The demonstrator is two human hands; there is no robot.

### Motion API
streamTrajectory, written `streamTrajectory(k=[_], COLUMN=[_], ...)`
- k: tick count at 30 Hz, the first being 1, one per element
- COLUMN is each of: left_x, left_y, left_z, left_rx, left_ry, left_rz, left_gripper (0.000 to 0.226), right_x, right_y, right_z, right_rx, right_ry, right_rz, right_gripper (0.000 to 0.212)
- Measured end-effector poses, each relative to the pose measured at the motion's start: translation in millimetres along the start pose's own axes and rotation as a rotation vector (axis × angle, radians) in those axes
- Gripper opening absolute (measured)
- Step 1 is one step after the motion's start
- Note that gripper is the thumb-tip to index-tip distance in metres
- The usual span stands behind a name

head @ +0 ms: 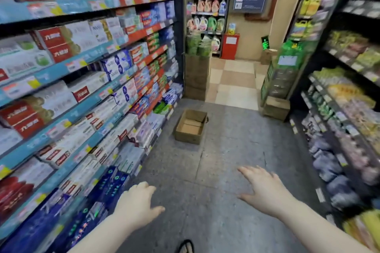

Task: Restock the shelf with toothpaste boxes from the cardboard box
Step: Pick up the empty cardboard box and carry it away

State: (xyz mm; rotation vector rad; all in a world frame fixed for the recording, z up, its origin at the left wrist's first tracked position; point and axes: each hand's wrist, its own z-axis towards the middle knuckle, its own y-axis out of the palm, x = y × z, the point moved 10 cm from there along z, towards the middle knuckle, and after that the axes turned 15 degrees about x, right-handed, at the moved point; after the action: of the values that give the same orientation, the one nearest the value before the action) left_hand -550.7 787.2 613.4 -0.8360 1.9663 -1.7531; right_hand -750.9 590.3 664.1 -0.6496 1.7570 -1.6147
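An open cardboard box [191, 126] sits on the grey aisle floor beside the foot of the left shelving; I see only its bare bottom inside. The left shelving [67, 113] runs along the aisle, its tiers packed with toothpaste boxes [61, 43] in red, white and blue. My left hand [137, 203] hovers low near the shelf's bottom tiers, fingers loosely curled and holding nothing. My right hand [261, 187] is stretched over the floor with its fingers spread, also holding nothing. Both hands are well short of the cardboard box.
Shelves of packaged goods [345, 121] line the right side. Stacked cartons [196, 76] stand at the end of the left shelving. A small crate [275, 108] sits under a bottle rack at the right. Detergent bottles [207, 4] fill the far shelves. A sandal [186, 247] shows at the bottom edge.
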Motion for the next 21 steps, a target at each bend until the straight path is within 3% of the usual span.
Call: streamTrajectory(k=[11, 21], left_x=[78, 170], left_y=[-29, -18], left_z=[260, 437], left_rx=[0.084, 0.029], left_ry=[0.120, 0.135], left_rz=[-0.019, -0.067], left_gripper=[0.064, 0.069], right_x=[95, 201], right_y=[12, 29], right_z=[196, 359], right_rx=[-0.057, -0.127], right_ry=[0.119, 0.142], right_rz=[-0.010, -0.014], right_gripper=[0.073, 0.074])
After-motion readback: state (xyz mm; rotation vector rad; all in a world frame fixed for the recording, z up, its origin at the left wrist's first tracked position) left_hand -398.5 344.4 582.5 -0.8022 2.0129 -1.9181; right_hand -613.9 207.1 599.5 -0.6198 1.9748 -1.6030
